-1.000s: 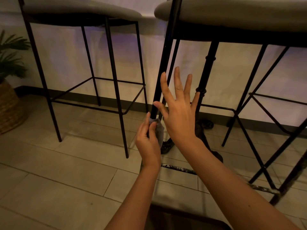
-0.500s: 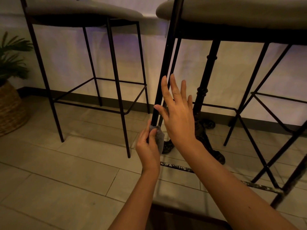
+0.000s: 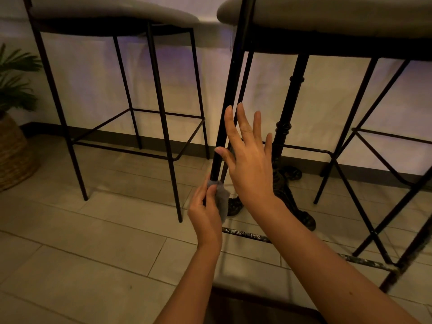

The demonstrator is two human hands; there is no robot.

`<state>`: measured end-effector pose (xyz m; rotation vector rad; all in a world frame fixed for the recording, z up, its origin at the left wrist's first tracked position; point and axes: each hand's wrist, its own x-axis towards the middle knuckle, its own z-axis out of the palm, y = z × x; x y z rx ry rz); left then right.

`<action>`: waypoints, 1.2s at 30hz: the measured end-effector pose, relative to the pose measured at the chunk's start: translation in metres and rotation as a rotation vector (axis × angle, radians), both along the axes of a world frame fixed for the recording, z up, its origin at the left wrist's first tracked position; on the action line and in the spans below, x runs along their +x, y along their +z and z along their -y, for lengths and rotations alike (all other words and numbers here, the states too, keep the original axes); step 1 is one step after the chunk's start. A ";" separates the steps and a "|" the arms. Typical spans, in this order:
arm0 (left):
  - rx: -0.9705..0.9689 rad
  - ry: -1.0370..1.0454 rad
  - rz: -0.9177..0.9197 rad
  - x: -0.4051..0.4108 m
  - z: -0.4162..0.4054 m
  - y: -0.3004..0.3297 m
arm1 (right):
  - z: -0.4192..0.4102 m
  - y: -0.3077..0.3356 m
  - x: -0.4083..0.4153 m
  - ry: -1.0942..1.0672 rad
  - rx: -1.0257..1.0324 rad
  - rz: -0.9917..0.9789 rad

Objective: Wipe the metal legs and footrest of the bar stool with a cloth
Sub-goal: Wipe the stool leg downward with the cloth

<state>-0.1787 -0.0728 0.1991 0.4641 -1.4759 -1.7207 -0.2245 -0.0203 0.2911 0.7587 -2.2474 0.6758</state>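
— Where was the small grey cloth (image 3: pixel 221 199) seen?

— It was wrapped around the thin black metal leg (image 3: pixel 230 90) of the nearest bar stool with the grey padded seat (image 3: pixel 327 15), low on the leg, and it was gripped there by the left hand (image 3: pixel 205 213), with thumb and fingers curled around cloth and leg together.

— And the right hand (image 3: pixel 251 164)?

— It was held open, with the fingers straight and spread, just beside the same leg and higher than the cloth. Nothing was held in it. Whether the thumb touched the leg could not be told.

— Was the footrest visible?

— A worn, scratched metal footrest bar (image 3: pixel 247 235) was seen low near the pale tiled floor (image 3: pixel 70 253), running to the right below both forearms.

— What else was in view?

— A second black-framed bar stool (image 3: pixel 112 17) was placed to the left, well apart. An ornate dark cast-iron table base (image 3: pixel 286 136) was seen behind the right hand, and a woven basket with a green plant (image 3: pixel 14 155) stood at the far left by the white wall (image 3: pixel 93 85).
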 end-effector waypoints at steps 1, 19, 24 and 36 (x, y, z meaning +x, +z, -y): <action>0.024 -0.008 0.009 0.001 0.001 -0.006 | 0.000 0.001 0.001 0.002 0.001 0.011; 0.160 -0.097 -0.038 -0.007 0.007 0.023 | 0.001 0.002 0.004 -0.016 0.011 0.039; 0.128 -0.098 -0.038 -0.006 0.006 0.024 | 0.001 0.001 0.005 -0.022 0.016 0.041; 0.017 -0.075 0.043 0.001 0.010 0.002 | -0.001 -0.001 0.005 -0.039 0.044 0.018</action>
